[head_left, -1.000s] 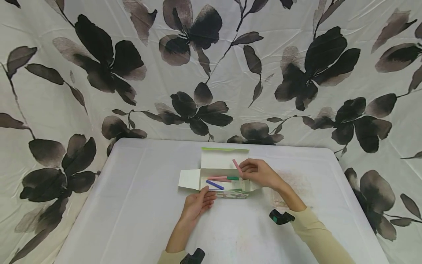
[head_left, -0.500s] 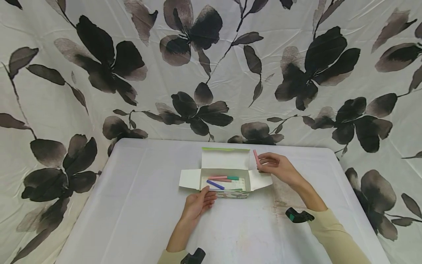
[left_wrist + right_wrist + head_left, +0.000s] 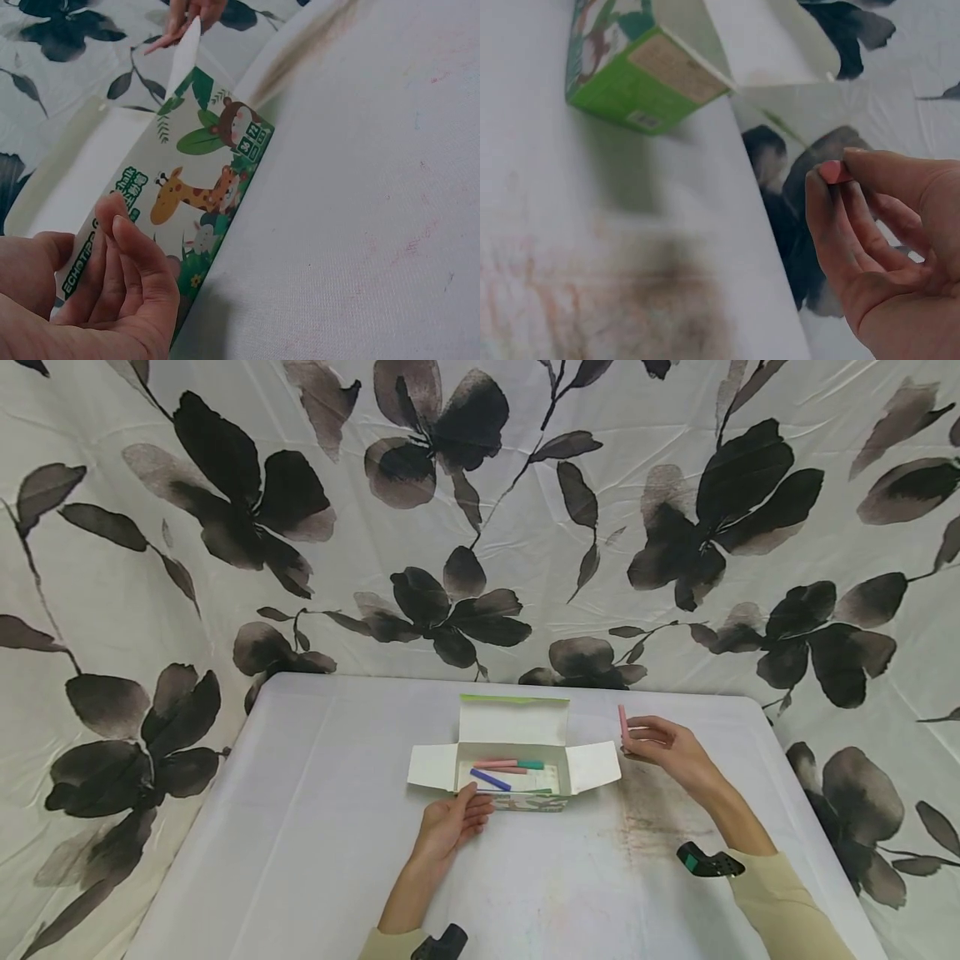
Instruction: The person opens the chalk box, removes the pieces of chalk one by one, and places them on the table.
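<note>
On the desk (image 3: 315, 827), near its far edge, one cardboard box (image 3: 510, 766) lay opened flat, its lid standing up at the back and a flap spread out at each end. Inside it lay four chalk sticks that could be counted: two pink ones (image 3: 498, 766) side by side, a green one (image 3: 531, 765) at their right end, and a blue one (image 3: 489, 780) slanting in front of them. Whether more lay beneath could not be told. The box's near wall, seen from the left wrist, bore a printed giraffe and leaves.

A fifth stick, the pink chalk (image 3: 622, 723), stood nearly upright outside the box, just beyond the right flap, pinched by the fingers (image 3: 832, 217) and thumb of the right hand (image 3: 663, 749). The left hand (image 3: 450, 822) rested against the box's near wall, its fingers loosely bent and touching the cardboard without clasping it. A grey smudge (image 3: 652, 810) darkened the desk under the right forearm.
</note>
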A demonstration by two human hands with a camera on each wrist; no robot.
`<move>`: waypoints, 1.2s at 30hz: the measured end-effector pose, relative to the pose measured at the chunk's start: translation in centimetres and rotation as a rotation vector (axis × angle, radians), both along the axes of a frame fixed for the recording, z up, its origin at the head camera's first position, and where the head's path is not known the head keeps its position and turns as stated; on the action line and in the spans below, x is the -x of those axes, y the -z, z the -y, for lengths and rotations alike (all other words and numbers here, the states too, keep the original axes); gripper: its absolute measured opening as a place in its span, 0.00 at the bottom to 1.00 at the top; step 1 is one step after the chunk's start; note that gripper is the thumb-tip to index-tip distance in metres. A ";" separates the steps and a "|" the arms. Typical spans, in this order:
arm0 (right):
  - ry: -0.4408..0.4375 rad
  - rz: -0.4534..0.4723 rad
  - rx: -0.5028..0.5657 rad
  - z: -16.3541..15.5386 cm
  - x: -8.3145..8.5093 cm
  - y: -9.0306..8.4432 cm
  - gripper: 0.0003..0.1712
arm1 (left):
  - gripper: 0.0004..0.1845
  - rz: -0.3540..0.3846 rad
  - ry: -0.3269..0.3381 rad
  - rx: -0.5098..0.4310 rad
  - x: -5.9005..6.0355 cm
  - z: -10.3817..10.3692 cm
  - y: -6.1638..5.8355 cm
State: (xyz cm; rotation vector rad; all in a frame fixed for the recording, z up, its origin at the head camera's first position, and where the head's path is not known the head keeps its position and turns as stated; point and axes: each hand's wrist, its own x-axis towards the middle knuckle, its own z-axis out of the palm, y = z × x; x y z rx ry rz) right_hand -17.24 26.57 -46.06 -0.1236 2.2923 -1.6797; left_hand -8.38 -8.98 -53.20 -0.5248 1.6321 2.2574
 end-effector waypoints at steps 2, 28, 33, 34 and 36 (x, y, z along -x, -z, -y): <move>0.016 0.009 -0.012 -0.6 -0.3 0.5 0.34 | 0.25 0.001 0.002 0.002 0.1 -0.1 -0.1; 0.099 -0.081 -0.401 -2.6 -2.1 7.3 0.23 | 0.26 -0.013 0.001 -0.036 0.1 -0.1 0.2; 0.085 -0.146 -0.464 -1.9 -1.9 7.2 0.21 | 0.25 -0.004 -0.001 -0.031 0.1 0.0 0.2; 0.084 -0.150 -0.471 -1.8 -1.9 7.1 0.21 | 0.25 -0.004 -0.002 -0.031 0.1 0.0 0.2; 0.079 -0.159 -0.485 -1.7 -1.8 6.9 0.20 | 0.25 -0.005 -0.003 -0.031 0.1 0.0 0.2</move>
